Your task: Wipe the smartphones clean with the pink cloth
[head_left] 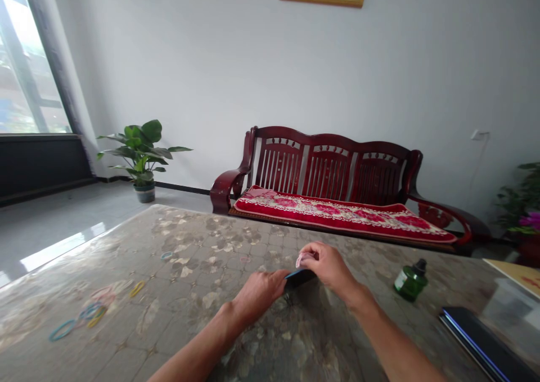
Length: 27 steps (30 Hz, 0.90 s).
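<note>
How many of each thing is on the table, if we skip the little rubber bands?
Small dark object, held between the left hand and right hand: 1
Green bottle: 1
Dark flat case: 1
Yellowish board at the table's right edge: 1
Total: 4

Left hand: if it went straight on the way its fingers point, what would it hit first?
The small dark flat box, which the left hand pinches at its near end. Just beyond that is the right hand, though depth is hard to judge.
</note>
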Motion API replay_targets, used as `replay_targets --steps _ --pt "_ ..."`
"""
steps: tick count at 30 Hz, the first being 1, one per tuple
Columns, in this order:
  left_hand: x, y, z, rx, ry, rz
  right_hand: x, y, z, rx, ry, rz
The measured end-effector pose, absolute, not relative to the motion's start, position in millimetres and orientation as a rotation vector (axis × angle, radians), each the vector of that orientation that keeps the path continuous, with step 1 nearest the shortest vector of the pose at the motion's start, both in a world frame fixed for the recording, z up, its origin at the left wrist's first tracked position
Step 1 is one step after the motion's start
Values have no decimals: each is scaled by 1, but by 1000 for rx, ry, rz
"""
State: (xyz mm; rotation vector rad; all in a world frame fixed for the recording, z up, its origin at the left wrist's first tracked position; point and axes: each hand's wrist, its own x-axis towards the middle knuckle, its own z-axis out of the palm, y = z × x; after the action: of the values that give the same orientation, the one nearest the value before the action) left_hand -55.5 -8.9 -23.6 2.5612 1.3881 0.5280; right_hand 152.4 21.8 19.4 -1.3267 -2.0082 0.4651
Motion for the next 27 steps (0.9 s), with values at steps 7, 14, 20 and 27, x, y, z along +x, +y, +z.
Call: replay_targets --steps 7,14,20,27 --pt "-57 -5 -33 2536 1370 569 137 -16 -8 -975 -2121 -230" --pt "-57 -5 -30 2520 1365 565 174 2 -29 -1025 -2076 -533" --pt "-56 -4 -31 2498 1382 537 166 6 -40 -995 -2009 -603" --pt "-56 -4 -35 2493 1373 556 149 -1 -42 -912 -2099 -556"
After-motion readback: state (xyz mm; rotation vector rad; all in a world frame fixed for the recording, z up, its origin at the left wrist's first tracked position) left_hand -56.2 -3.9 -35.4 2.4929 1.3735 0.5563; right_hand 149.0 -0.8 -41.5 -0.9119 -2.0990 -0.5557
